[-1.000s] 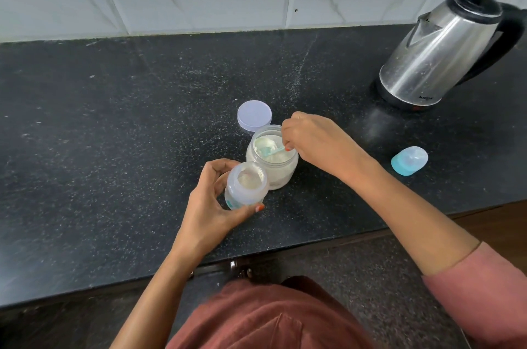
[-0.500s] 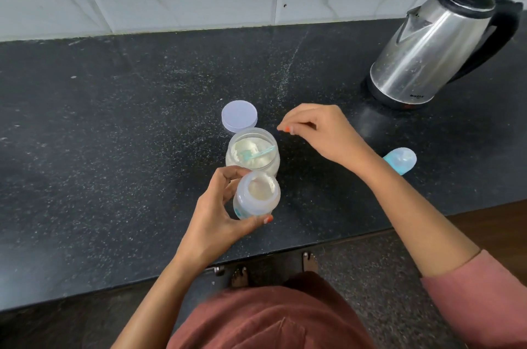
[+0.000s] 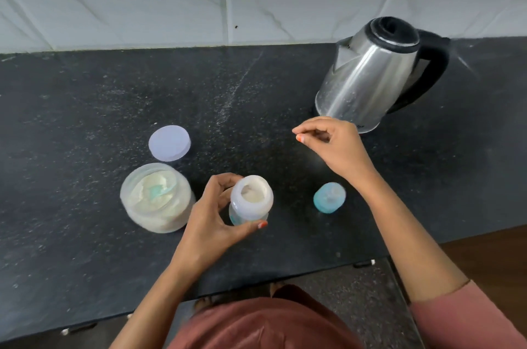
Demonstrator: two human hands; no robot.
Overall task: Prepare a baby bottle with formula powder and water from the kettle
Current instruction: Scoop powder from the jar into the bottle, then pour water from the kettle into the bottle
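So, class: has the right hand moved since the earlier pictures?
Yes. The right hand has left the powder jar, where it held the scoop, and is now to the right, beside the kettle.

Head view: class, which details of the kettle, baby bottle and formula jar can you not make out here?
Kettle: water level, hidden by its lid and steel wall, head view.
Baby bottle: lower body and markings, covered by the left hand, head view.
Scoop in the formula jar: shape blurred, partly sunk in powder, head view.
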